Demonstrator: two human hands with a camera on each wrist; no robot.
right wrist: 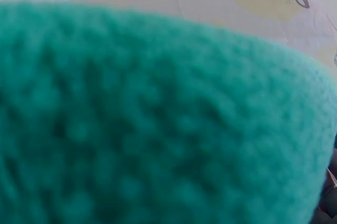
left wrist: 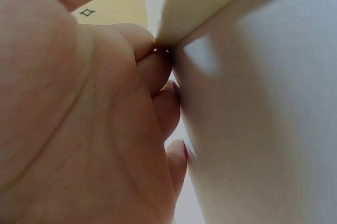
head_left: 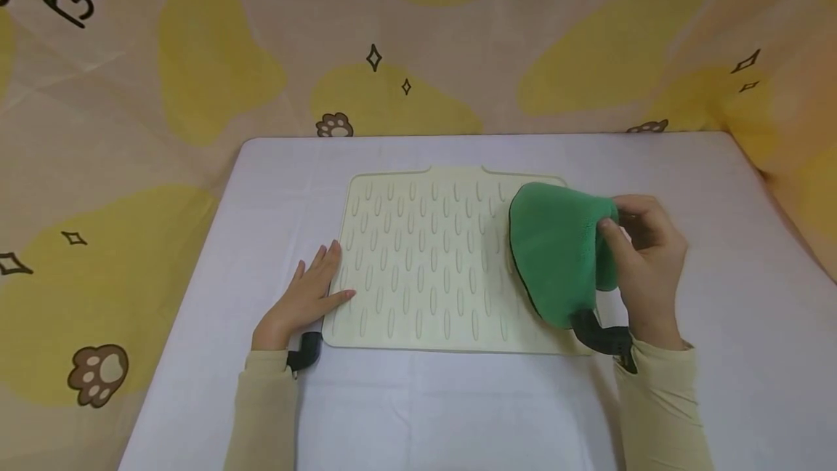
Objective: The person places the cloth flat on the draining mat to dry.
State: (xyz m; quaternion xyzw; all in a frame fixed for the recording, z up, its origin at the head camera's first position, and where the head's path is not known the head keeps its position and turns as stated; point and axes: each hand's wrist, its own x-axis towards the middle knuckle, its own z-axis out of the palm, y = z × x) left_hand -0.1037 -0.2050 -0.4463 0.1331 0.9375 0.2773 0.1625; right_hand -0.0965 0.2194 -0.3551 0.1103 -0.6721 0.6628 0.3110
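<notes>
A folded green cloth (head_left: 556,253) hangs from my right hand (head_left: 647,256), pinched between thumb and fingers at its right edge. In the head view it overlaps the right part of a cream ridged mat (head_left: 418,260). The fuzzy green cloth (right wrist: 158,119) fills most of the right wrist view and hides the right fingers. My left hand (head_left: 307,293) rests at the mat's left edge with its fingers extended, the thumb over the edge. From the left wrist, the palm and fingertips of the left hand (left wrist: 95,103) show beside the mat's edge (left wrist: 200,8).
The mat lies on a table with a white cover (head_left: 458,413). Behind the table hangs a beige and yellow patterned fabric (head_left: 418,35). A black wrist mount (head_left: 601,336) at the right wrist reaches up to the cloth's lower edge; another mount (head_left: 306,352) sits at the left wrist.
</notes>
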